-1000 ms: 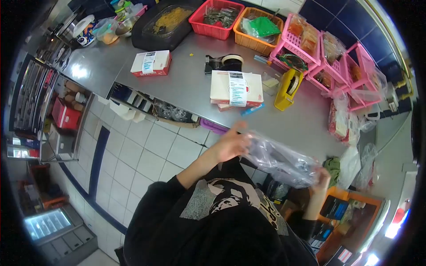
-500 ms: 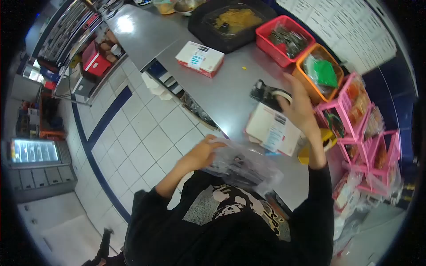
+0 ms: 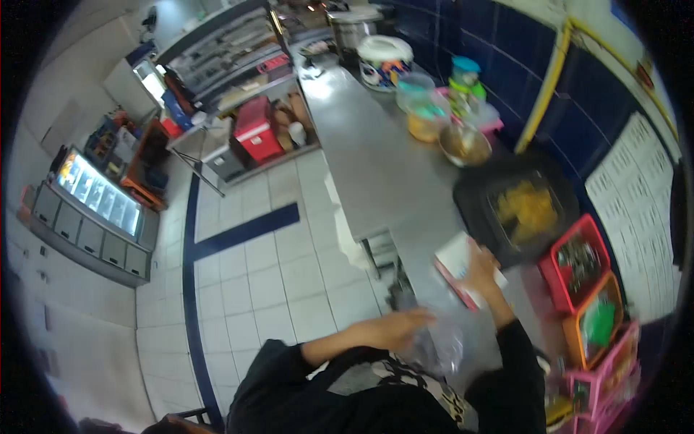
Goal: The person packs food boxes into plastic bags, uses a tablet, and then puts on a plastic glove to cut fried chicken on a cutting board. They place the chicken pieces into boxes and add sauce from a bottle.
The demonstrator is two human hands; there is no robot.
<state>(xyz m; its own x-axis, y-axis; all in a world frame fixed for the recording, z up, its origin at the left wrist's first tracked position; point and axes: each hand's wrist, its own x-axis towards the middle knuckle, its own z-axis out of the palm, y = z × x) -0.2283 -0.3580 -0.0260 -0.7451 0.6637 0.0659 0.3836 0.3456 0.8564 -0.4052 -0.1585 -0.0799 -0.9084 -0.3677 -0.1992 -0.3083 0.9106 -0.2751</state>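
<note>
White and red, the box (image 3: 452,253) is sitting on the counter (image 3: 361,152) at four o'clock from the view's centre, the right hand (image 3: 483,273) gripping it from above. The left hand (image 3: 396,330) is holding the clear plastic bag (image 3: 444,349), which is hanging near the box's seven o'clock. From the box, the black tray (image 3: 471,189) is resting at one o'clock, the red basket (image 3: 555,283) at three, the orange basket (image 3: 576,338) at four.
</note>
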